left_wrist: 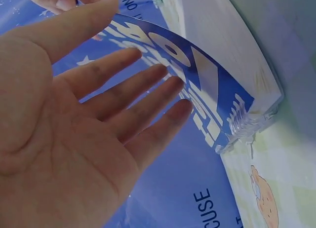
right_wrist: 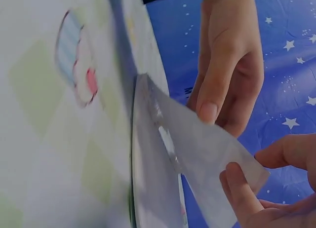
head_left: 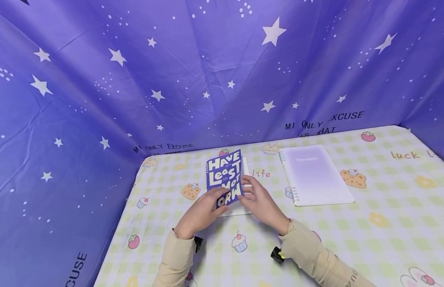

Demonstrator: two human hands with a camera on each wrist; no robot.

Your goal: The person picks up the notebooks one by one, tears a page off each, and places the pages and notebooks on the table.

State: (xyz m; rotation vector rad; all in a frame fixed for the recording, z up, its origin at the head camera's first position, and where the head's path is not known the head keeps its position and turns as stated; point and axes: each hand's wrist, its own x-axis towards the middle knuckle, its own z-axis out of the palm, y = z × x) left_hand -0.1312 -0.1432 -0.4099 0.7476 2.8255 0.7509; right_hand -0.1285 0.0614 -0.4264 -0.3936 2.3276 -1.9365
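A spiral notebook lies on the table with its blue lettered cover (head_left: 223, 169) raised off the white pages (left_wrist: 222, 40). Clear plastic coils (left_wrist: 242, 120) bind it along one edge. My right hand (head_left: 261, 205) pinches the cover's free edge between thumb and fingers; the right wrist view shows the cover's pale inner side (right_wrist: 197, 134) there. My left hand (head_left: 200, 211) is at the lower part of the cover, its fingers (left_wrist: 143, 90) extended in front of the lettering. Whether those fingertips touch the cover, I cannot tell.
A second spiral notebook (head_left: 315, 175), lilac and white, lies closed to the right. The checked tablecloth (head_left: 272, 255) has printed bears and cupcakes. Behind and to the left hangs a purple-blue curtain (head_left: 193, 79) with stars.
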